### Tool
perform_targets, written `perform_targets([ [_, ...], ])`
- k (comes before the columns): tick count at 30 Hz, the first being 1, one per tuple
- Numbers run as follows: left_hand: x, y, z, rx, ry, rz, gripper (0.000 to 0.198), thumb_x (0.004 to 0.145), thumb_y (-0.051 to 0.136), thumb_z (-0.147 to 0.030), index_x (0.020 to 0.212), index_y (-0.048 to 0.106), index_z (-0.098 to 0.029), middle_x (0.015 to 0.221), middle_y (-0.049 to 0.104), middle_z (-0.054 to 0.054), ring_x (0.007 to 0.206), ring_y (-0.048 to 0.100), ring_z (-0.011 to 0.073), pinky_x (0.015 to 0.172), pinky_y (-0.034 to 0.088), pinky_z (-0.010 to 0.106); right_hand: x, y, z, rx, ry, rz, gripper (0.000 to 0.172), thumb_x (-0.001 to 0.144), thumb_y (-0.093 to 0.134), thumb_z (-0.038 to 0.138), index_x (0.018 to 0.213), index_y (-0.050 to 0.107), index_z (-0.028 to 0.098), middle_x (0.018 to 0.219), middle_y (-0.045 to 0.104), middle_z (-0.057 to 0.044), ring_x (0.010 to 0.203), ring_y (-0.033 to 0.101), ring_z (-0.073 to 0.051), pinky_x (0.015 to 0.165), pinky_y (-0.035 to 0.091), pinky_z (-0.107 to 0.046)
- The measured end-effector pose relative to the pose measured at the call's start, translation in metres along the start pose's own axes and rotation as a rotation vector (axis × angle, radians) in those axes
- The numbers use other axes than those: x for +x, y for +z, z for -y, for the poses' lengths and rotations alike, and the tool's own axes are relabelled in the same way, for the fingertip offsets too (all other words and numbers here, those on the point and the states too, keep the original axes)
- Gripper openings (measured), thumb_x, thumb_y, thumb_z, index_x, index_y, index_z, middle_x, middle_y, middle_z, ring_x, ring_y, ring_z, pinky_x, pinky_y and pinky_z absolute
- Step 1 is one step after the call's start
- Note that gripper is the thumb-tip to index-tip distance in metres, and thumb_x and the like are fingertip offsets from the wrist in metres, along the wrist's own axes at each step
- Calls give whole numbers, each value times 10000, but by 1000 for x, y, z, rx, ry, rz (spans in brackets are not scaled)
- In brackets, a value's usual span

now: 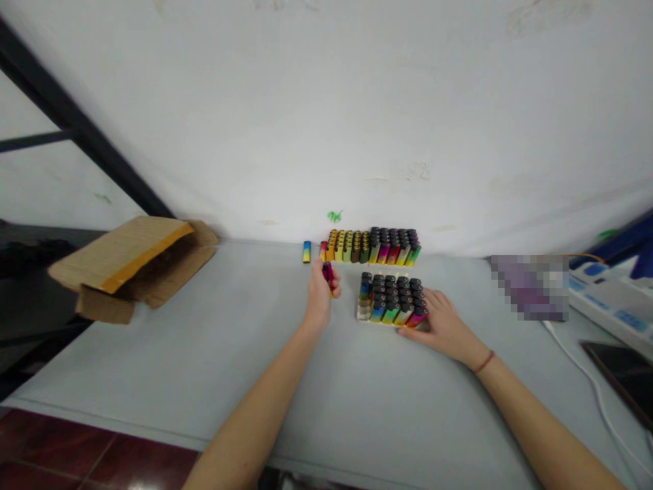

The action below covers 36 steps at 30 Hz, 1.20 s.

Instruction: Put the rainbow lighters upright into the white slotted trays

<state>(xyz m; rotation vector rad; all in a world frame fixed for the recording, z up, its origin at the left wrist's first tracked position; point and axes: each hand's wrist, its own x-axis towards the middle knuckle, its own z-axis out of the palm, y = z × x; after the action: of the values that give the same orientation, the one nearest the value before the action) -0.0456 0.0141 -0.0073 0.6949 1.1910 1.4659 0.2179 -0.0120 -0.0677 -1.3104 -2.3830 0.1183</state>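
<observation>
My left hand [319, 299] is closed around a dark pink lighter [328, 272] with a black top, left of a clear tray. The tray [363, 317] holds several rows of upright multicoloured lighters [391, 309] with black tops, and gaps show at its left front corner. My right hand [449, 330] grips the right side of this tray, thumb along its front edge. Behind stand more lighters in rows, a yellow-to-dark group [348, 246] beside a black-topped group [392, 248]. A blue-yellow lighter [307, 252] and a red one [323, 250] stand at their left end.
An opened cardboard box [147, 262] lies on its side at the left of the grey table [229, 381]. On the right are a pixelated object [530, 286], a white power strip [612, 313], a white cable [586, 381] and a dark phone [622, 374]. A white wall runs behind.
</observation>
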Motion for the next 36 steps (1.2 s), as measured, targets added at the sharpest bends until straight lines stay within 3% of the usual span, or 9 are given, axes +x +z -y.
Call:
perform_targets([
  [4,-2,1,0,4,-46,9,551,874,393,-633,540,391,-196,426,286,-78,333,208,36,354,141,177,0,1,-1,-2,0,2,780,823,555,723,1342,509,142,1312,586,-213,1223,516,-380,1055,377,-587],
  [9,-1,-1,1,-7,-66,-10,502,917,329,-500,511,347,-204,409,216,-81,337,157,43,356,116,173,0,1,0,-4,-1,-3,781,828,542,726,1342,501,139,1314,581,-215,1219,517,-382,1055,379,-581],
  [14,0,-2,5,4,4,-9,442,894,357,-451,528,366,-203,428,236,-80,346,173,44,362,125,171,0,-1,1,-4,1,0,767,831,545,717,1334,509,139,1302,586,-212,1209,522,-378,1046,389,-566],
  [25,-1,-1,5,-27,-46,-45,430,912,332,-477,581,385,-207,428,238,-89,352,167,52,365,141,170,0,0,1,-6,1,-6,768,828,565,698,1357,504,145,1315,584,-208,1213,522,-373,1046,389,-560],
  [36,-1,-1,7,27,-3,-17,412,889,375,-469,570,379,-208,441,243,-80,362,176,52,369,128,174,0,1,0,2,-2,-8,764,828,550,720,1335,507,150,1301,589,-207,1204,524,-376,1049,382,-571],
])
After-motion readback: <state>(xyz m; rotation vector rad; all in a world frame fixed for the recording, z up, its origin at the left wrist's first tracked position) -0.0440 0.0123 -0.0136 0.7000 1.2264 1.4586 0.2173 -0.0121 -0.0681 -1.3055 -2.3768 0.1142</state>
